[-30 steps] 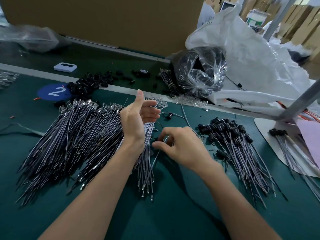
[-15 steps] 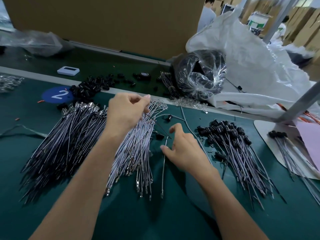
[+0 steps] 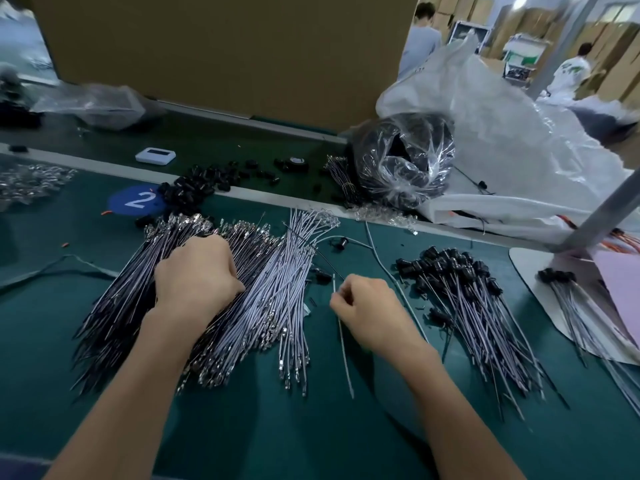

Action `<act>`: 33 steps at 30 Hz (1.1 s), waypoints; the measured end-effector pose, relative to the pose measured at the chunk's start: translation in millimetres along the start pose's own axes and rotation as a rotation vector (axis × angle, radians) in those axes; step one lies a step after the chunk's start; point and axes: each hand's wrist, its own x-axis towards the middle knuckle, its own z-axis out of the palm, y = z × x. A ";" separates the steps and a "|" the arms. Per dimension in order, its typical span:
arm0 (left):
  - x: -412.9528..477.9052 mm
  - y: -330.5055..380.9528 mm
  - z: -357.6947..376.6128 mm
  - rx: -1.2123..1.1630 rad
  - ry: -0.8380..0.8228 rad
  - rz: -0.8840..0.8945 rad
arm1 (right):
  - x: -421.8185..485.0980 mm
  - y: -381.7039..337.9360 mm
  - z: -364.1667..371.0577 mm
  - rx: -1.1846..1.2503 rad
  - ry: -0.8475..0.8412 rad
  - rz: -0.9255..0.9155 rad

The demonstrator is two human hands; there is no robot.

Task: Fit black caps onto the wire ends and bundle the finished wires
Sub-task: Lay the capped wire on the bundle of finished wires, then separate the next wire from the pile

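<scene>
A wide heap of uncapped grey wires (image 3: pixel 277 292) with metal terminals lies on the green mat. My left hand (image 3: pixel 197 275) rests on that heap with its fingers curled down into the wires; what they grasp is hidden. My right hand (image 3: pixel 367 310) pinches a single grey wire (image 3: pixel 343 344) that runs down toward me. Loose black caps (image 3: pixel 194 185) lie in a pile at the back, and one cap (image 3: pixel 341 242) sits beside the heap. To the right is a pile of capped wires (image 3: pixel 464 296).
A second bunch of capped wires (image 3: pixel 568 292) lies on a white board at the far right. A clear bag of black parts (image 3: pixel 401 164) and a large white sack (image 3: pixel 502 133) stand behind. A blue "2" sticker (image 3: pixel 135 200) and a white device (image 3: pixel 155 155) are at the back left.
My left hand has come down from above the heap and left onto the wires. My right hand has closed from a flat reach into a pinch on one wire.
</scene>
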 end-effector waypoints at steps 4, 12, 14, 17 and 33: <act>2.4 -1.4 -1.0 -0.059 0.016 -0.025 | 5.7 13.8 -15.8 0.475 0.162 0.041; 6.9 -0.8 -0.7 0.024 -0.010 0.033 | 8.8 28.0 -18.2 0.791 0.266 0.124; 6.7 1.0 -1.8 0.006 -0.070 0.036 | 8.9 28.0 -17.5 0.794 0.288 0.114; 7.9 -0.1 -0.6 -0.080 -0.119 0.045 | 8.6 28.9 -14.8 0.731 0.312 0.086; 6.7 -6.4 -6.8 -0.146 -0.185 0.076 | 8.8 32.2 -7.1 0.623 0.419 0.052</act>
